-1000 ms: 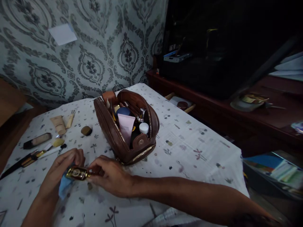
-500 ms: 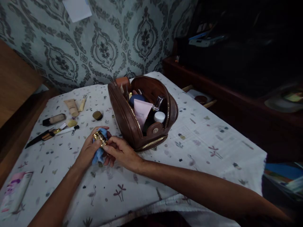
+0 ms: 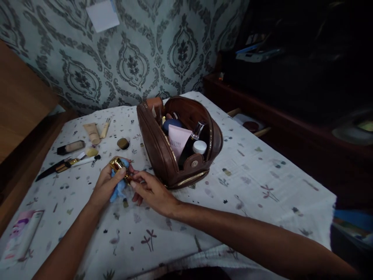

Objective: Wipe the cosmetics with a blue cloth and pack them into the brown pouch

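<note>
My left hand (image 3: 106,182) is closed around a short, shiny gold cosmetic tube (image 3: 117,165) that looks like a lipstick. A crumpled light blue cloth (image 3: 118,192) is held under the tube in the same hand. With thumb and fingertips, my right hand (image 3: 153,192) pinches the tube's lower right end; the fingers partly hide this end. Just beyond my right hand stands a brown cosmetic bag (image 3: 159,155), unzipped at the top. Inside it are a pink squeeze tube (image 3: 177,140), a white-capped container (image 3: 199,147) and a silver-capped bottle (image 3: 198,130).
Left on the patterned cloth lie a round dark pot (image 3: 122,144), a beige tube (image 3: 92,133), a slim tube (image 3: 105,128), a foundation bottle (image 3: 71,147), a yellow sponge (image 3: 92,152) and brushes (image 3: 65,165). A pink-and-white box (image 3: 23,235) is nearest me. An open drawer (image 3: 247,122) is behind right.
The gold tube has turned in my hands, and its lower right end now sits between my right fingertips. The whole view has shifted slightly; the bag and other items stay put.
</note>
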Available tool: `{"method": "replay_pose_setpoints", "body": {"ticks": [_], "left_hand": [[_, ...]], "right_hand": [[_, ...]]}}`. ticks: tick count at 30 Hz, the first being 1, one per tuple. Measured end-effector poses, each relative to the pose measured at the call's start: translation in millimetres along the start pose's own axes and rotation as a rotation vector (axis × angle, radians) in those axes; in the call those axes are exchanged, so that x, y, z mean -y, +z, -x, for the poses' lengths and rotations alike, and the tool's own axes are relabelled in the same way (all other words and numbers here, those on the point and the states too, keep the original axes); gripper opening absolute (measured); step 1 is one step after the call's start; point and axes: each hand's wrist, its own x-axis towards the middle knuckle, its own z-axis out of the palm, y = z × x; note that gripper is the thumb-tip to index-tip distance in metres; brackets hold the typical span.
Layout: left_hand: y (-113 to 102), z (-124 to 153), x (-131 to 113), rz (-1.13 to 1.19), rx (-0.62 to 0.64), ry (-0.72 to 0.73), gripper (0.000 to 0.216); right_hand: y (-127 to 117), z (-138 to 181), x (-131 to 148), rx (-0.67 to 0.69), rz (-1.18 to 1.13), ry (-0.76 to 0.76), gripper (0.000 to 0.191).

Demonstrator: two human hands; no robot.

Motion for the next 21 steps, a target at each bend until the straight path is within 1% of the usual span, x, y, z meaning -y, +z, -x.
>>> {"method": "replay_pose_setpoints", "body": {"ticks": [4,7,11,14,18,21], "left_hand": [[-1.5,1.1,-2.2,-0.197,0.0,0.082,0.045],[-1.1,1.5,-4.9,-0.338,0.003,0.148,0.041],[-1.8,1.2,-8.6,-0.522,0.078,0.179,0.036],[-5.1,1.8,-9.7,-0.612,0.12,0.18,0.038],[-12.2,4.5,-3.8,-0.664,0.084,0.214,0.041],[-14.6,7.2,3.0,-0.675,0.137,0.205,0.043]], "right_hand": [[-0.8,2.3,4.6,0.004,0.081,0.03,0.019],[-1.1,2.3,4.8,-0.006,0.106,0.021,0.018],[-1.7,1.9,2.8,-0.006,0.078,-0.014,0.018],[-2.5,1.3,2.8,0.011,0.028,-0.03,0.025],[-3.1,-0.3,4.1,0.071,-0.112,-0.033,0.042],[-3.4,-1.9,3.1,0.092,-0.163,-0.025,0.055]]}}
